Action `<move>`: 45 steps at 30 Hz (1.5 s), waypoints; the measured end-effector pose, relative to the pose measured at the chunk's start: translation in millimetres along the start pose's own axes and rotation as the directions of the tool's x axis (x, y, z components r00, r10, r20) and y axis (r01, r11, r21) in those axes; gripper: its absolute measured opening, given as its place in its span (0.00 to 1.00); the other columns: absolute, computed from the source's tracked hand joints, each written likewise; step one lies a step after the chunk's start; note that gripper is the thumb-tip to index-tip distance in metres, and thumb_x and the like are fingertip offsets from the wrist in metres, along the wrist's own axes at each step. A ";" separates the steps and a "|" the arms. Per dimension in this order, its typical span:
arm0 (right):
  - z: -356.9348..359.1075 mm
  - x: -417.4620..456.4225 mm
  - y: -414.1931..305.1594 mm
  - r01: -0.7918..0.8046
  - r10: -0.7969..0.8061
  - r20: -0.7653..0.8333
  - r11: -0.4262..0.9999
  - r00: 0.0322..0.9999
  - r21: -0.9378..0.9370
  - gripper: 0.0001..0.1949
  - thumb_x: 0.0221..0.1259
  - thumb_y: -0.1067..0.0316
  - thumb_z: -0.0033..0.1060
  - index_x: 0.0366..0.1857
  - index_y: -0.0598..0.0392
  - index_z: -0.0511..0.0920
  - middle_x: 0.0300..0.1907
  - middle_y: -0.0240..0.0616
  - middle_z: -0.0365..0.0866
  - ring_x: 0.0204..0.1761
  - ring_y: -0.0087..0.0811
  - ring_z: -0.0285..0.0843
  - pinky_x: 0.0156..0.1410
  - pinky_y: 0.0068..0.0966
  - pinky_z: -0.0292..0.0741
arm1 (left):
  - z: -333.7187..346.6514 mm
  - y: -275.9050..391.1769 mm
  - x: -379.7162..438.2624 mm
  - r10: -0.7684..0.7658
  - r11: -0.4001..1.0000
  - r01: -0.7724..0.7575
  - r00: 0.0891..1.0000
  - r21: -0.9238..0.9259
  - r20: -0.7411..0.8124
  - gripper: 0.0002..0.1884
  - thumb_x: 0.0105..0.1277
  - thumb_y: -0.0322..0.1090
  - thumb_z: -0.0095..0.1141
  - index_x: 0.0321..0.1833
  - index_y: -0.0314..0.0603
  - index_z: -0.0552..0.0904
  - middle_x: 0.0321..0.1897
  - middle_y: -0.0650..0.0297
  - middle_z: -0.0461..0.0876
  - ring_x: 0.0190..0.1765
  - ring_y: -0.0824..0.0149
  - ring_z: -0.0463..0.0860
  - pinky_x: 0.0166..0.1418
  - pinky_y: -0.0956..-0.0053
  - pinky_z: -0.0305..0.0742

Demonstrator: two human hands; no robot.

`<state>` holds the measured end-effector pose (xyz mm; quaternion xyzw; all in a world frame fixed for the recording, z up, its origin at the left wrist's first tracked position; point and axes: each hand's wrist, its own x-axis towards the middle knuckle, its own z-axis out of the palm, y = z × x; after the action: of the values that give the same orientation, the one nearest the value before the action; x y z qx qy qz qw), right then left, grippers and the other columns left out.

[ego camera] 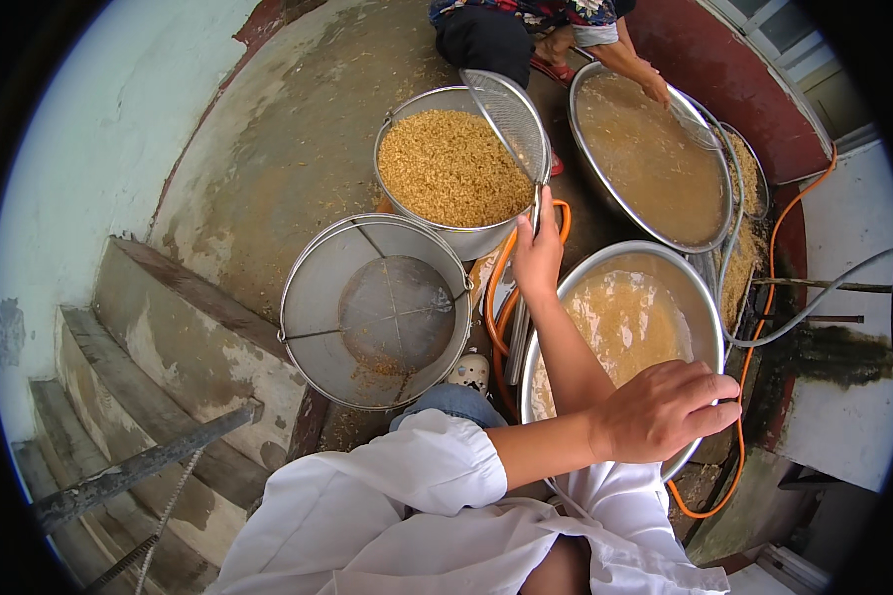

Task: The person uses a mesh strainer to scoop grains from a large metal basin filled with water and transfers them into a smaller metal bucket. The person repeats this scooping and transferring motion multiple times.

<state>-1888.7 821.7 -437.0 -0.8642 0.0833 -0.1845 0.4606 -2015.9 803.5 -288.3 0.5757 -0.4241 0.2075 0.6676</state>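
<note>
My forearms cross. My right hand grips the handle of a wire-mesh strainer, index finger stretched along it; the strainer leans on the rim of a metal bucket filled with wet golden grain. My left hand hangs, fingers bent, over the near right rim of a metal basin of cloudy water with grain under it; whether anything is between its fingers cannot be told. An open metal bucket with a mesh bottom and a few stray grains stands left of my right hand, near my shoe.
Across from me, a person's hand reaches over the rim of a larger basin of murky water. Orange hose loops between buckets and basin; grey hose runs at right. Concrete steps and a metal rail lie left.
</note>
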 end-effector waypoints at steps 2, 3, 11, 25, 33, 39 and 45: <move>-19.1 3.8 -3.3 -0.048 0.043 0.020 0.914 0.999 0.403 0.26 0.68 0.70 0.46 0.69 0.54 0.56 0.41 0.42 0.75 0.38 0.33 0.75 0.43 0.28 0.73 | 0.3 0.4 -0.8 -0.010 1.000 0.010 1.000 -0.006 0.005 0.12 0.56 0.30 0.56 0.44 0.42 0.79 0.45 0.64 0.75 0.37 0.64 0.78 0.39 0.70 0.76; -30.7 5.7 -1.9 -0.254 0.160 0.200 0.681 0.967 0.686 0.24 0.69 0.69 0.45 0.68 0.53 0.57 0.38 0.37 0.74 0.32 0.26 0.73 0.37 0.21 0.74 | 1.1 0.8 -1.1 -0.010 1.000 0.010 1.000 -0.002 0.009 0.12 0.56 0.30 0.56 0.44 0.42 0.79 0.45 0.64 0.75 0.37 0.65 0.78 0.39 0.70 0.76; -160.9 -92.7 127.6 -0.425 0.437 0.283 0.271 0.853 0.864 0.11 0.72 0.60 0.39 0.49 0.50 0.70 0.23 0.28 0.66 0.20 0.19 0.60 0.22 0.15 0.58 | 21.8 9.9 -15.4 -0.044 0.999 0.039 0.977 0.027 0.211 0.09 0.55 0.31 0.54 0.40 0.40 0.77 0.40 0.63 0.73 0.37 0.63 0.76 0.43 0.68 0.74; -174.8 -257.9 313.5 -0.854 0.855 0.429 0.031 0.292 0.520 0.17 0.71 0.50 0.40 0.36 0.54 0.72 0.16 0.30 0.65 0.11 0.23 0.57 0.14 0.21 0.57 | 55.6 -15.4 -65.7 -0.446 0.843 -0.095 0.428 0.530 0.786 0.15 0.56 0.32 0.54 0.47 0.42 0.77 0.36 0.63 0.75 0.44 0.63 0.77 0.47 0.69 0.70; -266.2 -301.4 313.5 -0.942 0.971 0.229 -0.012 0.069 0.336 0.20 0.71 0.46 0.36 0.33 0.53 0.69 0.14 0.27 0.62 0.08 0.20 0.52 0.11 0.20 0.52 | 57.3 -23.2 -36.2 -0.646 0.761 0.073 0.184 0.645 0.741 0.23 0.54 0.35 0.62 0.54 0.40 0.74 0.48 0.58 0.75 0.51 0.58 0.75 0.56 0.64 0.68; -219.4 -247.4 320.6 -0.765 0.873 0.383 -0.019 0.301 0.644 0.19 0.70 0.46 0.40 0.29 0.52 0.67 0.14 0.26 0.60 0.11 0.23 0.52 0.14 0.23 0.55 | 81.2 -32.5 -38.4 -0.633 0.774 0.080 0.114 0.628 0.766 0.23 0.55 0.35 0.61 0.55 0.40 0.74 0.51 0.55 0.75 0.52 0.55 0.74 0.56 0.63 0.68; -278.5 -302.5 310.7 -0.949 0.979 0.181 0.034 0.095 0.312 0.20 0.68 0.45 0.42 0.32 0.54 0.70 0.13 0.29 0.62 0.07 0.22 0.55 0.09 0.21 0.56 | 83.9 -37.9 -42.4 -0.663 0.748 0.065 0.120 0.660 0.739 0.23 0.55 0.35 0.61 0.55 0.39 0.74 0.51 0.55 0.75 0.52 0.54 0.75 0.55 0.63 0.68</move>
<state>-2268.5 529.0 -625.7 -0.4746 0.6261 0.1264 0.6057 -2037.8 723.8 -346.8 0.8063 -0.5094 -0.2734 0.1254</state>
